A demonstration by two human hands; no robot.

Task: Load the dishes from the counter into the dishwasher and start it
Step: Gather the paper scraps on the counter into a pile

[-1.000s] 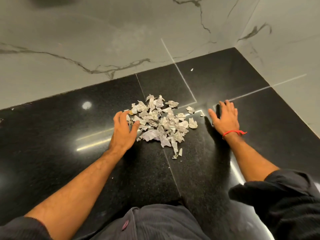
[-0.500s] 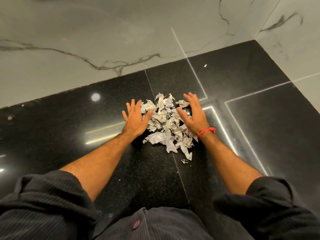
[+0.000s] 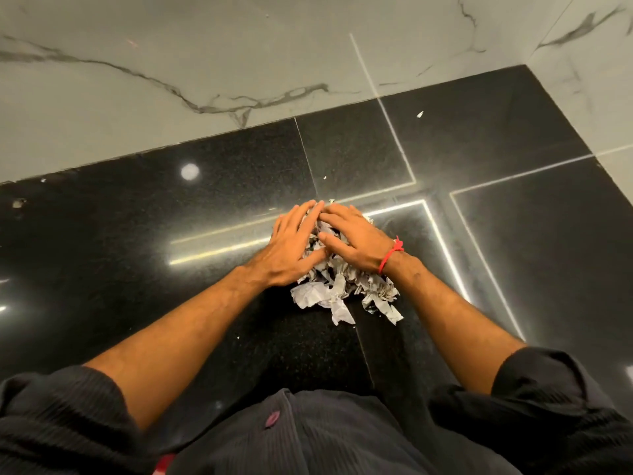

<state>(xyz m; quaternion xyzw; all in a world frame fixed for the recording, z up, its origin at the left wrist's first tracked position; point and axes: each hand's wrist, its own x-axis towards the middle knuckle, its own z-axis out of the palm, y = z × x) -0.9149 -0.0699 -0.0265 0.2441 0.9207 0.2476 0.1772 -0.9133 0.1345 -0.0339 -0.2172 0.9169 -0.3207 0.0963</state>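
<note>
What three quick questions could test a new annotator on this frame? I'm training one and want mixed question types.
1. True or false: both hands rest on the pile of torn paper scraps.
2. Which wrist wears the red thread band? A) left B) right
3. Fill in: the pile lies on a black ___ countertop.

Key: 1 true: left hand and right hand cover it. 2 B. 3 polished.

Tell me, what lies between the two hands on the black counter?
In the head view, a pile of torn paper scraps lies between the left hand and the right hand, partly under them.
</note>
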